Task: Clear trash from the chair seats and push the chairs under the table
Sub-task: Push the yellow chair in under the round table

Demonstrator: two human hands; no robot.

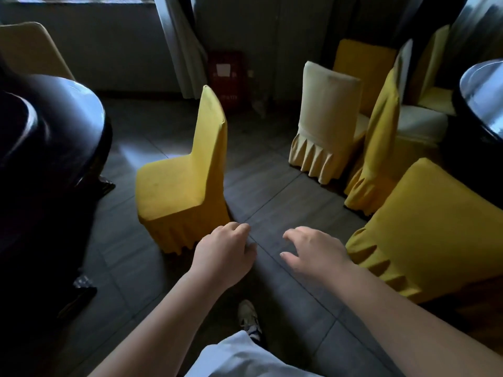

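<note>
Over a dark tiled floor [272,186], both hands hover, holding nothing.
Left hand [226,251] is loosely curled, right hand [313,251] spread; a yellow-covered chair [182,180] stands apart from the dark round table [54,126] at left, more covered chairs [329,118] far right.

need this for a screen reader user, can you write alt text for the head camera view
Two empty hands, the left hand and right hand, reach forward over a dark tiled floor toward a yellow-covered chair standing beside a dark round table on the left. More covered chairs in yellow and a cream chair cluster on the right near a second table.
</note>
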